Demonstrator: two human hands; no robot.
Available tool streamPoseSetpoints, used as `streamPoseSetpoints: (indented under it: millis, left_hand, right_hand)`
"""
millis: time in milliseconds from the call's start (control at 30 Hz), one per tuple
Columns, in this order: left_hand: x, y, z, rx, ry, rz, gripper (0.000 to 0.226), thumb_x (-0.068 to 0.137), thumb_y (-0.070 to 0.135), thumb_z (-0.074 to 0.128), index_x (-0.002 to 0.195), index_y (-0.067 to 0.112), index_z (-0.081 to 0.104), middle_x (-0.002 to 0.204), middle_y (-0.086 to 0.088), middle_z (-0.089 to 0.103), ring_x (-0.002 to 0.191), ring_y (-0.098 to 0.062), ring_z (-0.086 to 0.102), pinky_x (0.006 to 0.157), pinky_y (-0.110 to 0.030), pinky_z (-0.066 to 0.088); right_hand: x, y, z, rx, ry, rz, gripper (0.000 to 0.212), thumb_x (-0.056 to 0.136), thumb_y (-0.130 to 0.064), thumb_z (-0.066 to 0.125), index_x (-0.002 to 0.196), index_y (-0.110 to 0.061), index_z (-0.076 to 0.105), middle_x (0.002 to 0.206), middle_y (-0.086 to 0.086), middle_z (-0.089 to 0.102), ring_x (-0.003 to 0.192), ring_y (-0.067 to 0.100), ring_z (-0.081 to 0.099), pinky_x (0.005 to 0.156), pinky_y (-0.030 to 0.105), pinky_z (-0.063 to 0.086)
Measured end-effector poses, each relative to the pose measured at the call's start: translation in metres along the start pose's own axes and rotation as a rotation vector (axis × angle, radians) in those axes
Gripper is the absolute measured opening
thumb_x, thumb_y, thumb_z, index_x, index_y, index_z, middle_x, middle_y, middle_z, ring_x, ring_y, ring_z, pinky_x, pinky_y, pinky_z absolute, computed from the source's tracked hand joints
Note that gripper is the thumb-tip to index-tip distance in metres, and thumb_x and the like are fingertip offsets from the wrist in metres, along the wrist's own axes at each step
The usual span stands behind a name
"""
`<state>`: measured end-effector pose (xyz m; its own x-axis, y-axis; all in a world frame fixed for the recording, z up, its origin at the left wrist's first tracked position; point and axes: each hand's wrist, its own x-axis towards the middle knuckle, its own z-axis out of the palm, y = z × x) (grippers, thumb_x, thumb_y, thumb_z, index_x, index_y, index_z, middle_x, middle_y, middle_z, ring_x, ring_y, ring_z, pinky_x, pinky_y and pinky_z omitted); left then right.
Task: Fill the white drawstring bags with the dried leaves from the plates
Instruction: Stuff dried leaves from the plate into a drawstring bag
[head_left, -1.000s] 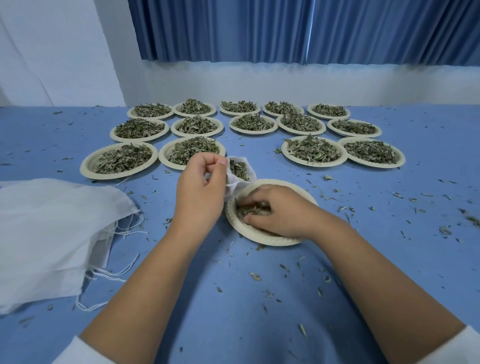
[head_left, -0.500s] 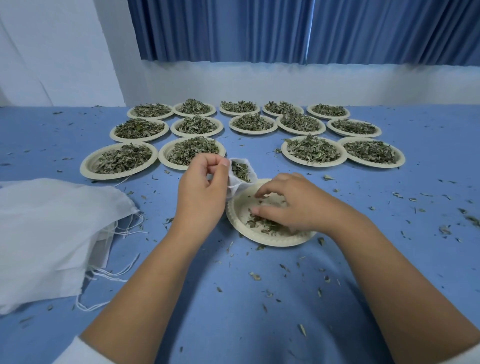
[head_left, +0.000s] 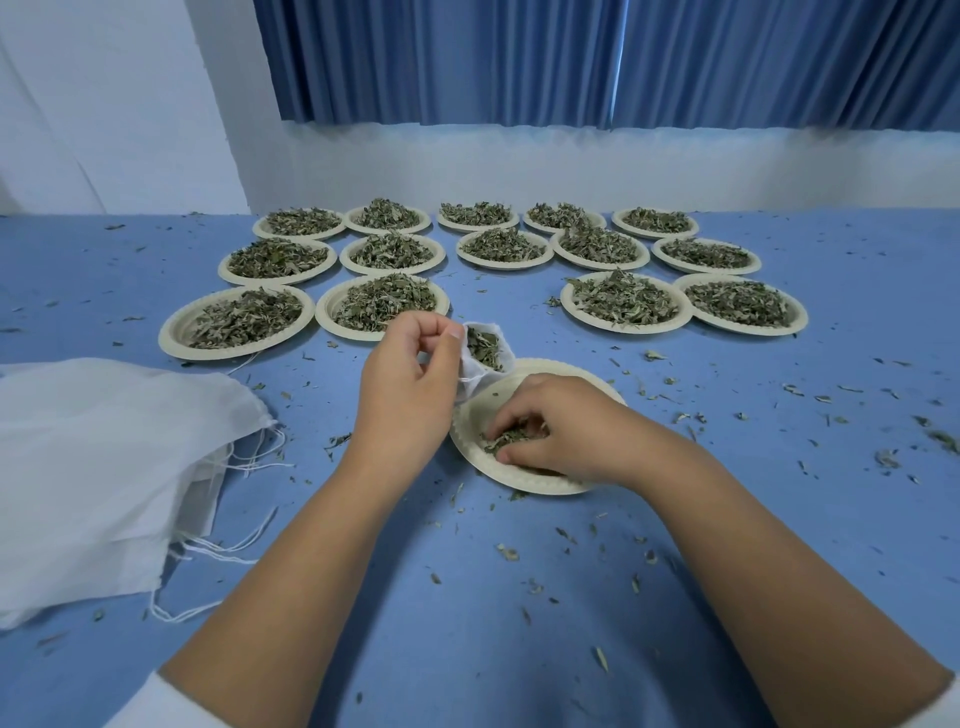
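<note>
My left hand (head_left: 402, 395) pinches the rim of a small white drawstring bag (head_left: 485, 358), holding its mouth open; dried leaves show inside it. Just below the bag lies a cream paper plate (head_left: 478, 410), nearly bare. My right hand (head_left: 561, 431) is in that plate, its fingers curled around a small clump of dried leaves (head_left: 506, 439). Several more plates heaped with leaves (head_left: 384, 301) stand in rows behind.
A pile of white drawstring bags (head_left: 104, 467) with loose strings lies at the left on the blue table (head_left: 467, 597). Leaf crumbs are scattered across the cloth, thickest at the right. A blue curtain and white wall stand behind the table.
My right hand moved from the plate's far side toward its near side, raking the last leaves into a clump and curling round them. My left hand and the bag stayed in place.
</note>
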<state>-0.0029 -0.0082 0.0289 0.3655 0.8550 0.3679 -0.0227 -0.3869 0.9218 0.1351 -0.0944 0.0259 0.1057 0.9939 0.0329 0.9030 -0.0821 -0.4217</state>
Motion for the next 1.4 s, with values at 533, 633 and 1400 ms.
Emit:
streamPoseSetpoints:
  millis: [533, 633, 1400]
  left_hand:
    - [0.0, -0.003, 0.0, 0.074, -0.038, 0.025, 0.013, 0.099, 0.027, 0.052, 0.087, 0.027, 0.057, 0.069, 0.023, 0.059, 0.057, -0.003, 0.055, 0.045, -0.016, 0.043]
    - [-0.004, -0.004, 0.004, 0.105, -0.082, 0.04, 0.012, 0.098, 0.026, 0.054, 0.087, 0.028, 0.057, 0.069, 0.014, 0.061, 0.053, -0.002, 0.052, 0.051, -0.025, 0.046]
    - [-0.012, -0.007, 0.015, 0.177, -0.227, 0.072, 0.011, 0.097, 0.021, 0.056, 0.088, 0.024, 0.06, 0.073, 0.013, 0.062, 0.06, 0.002, 0.052, 0.057, -0.01, 0.04]
  right_hand:
    - [-0.006, 0.016, -0.031, 0.868, 0.363, 0.195, 0.005, 0.08, -0.015, 0.079, 0.085, -0.016, 0.079, 0.084, -0.002, 0.077, 0.072, 0.006, 0.07, 0.07, 0.016, 0.055]
    - [-0.004, 0.012, -0.03, 1.071, 0.37, 0.215, 0.006, 0.08, -0.014, 0.077, 0.077, -0.017, 0.081, 0.085, 0.001, 0.077, 0.074, 0.005, 0.069, 0.069, 0.014, 0.053]
    - [-0.001, -0.006, -0.012, 0.799, 0.436, 0.328, 0.016, 0.07, -0.014, 0.085, 0.077, -0.018, 0.071, 0.075, -0.001, 0.071, 0.068, 0.006, 0.065, 0.065, 0.01, 0.049]
